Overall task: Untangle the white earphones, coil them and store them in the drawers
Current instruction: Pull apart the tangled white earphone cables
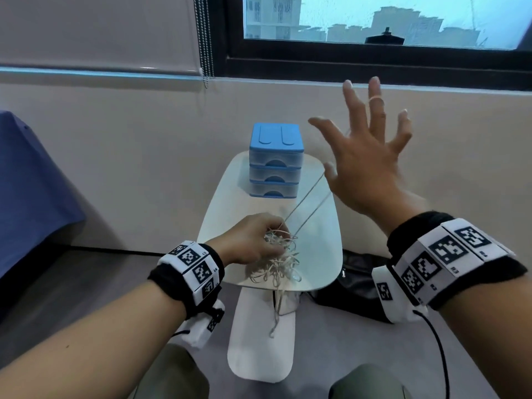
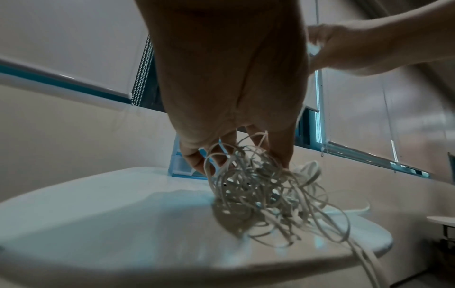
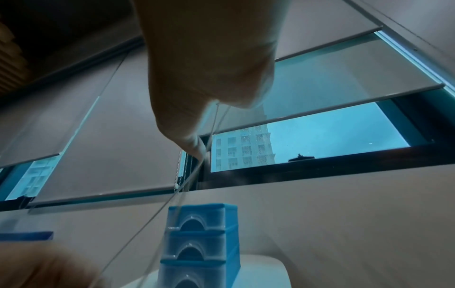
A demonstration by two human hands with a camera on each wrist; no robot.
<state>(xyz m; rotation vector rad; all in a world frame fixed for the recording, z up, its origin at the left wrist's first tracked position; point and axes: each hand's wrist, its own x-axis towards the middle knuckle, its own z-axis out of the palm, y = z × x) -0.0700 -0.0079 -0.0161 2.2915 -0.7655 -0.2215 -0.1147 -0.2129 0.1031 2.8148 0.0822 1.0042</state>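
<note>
The tangled white earphones [image 1: 276, 260], a loose knot of thin flat cable, sit at the near edge of the small white rounded tabletop [image 1: 322, 243], with one end dangling off that edge toward the floor. The left hand [image 1: 250, 240] pinches the top of the knot with curled fingertips. The right hand [image 1: 371, 159] is raised above the right edge, fingers spread wide and straight, a loop of cable hooked round one finger. Two taut strands run from the knot up and away to the right, so the freed length's long axis slants from the near edge toward the far right. The blue three-drawer plastic box [image 1: 275, 162] stands at the far edge, all drawers closed.

To do this step well, I judge the left pinch should loosen so strands slide out, and the right hand should draw gently, since hard pulling may tighten the knot.
</note>
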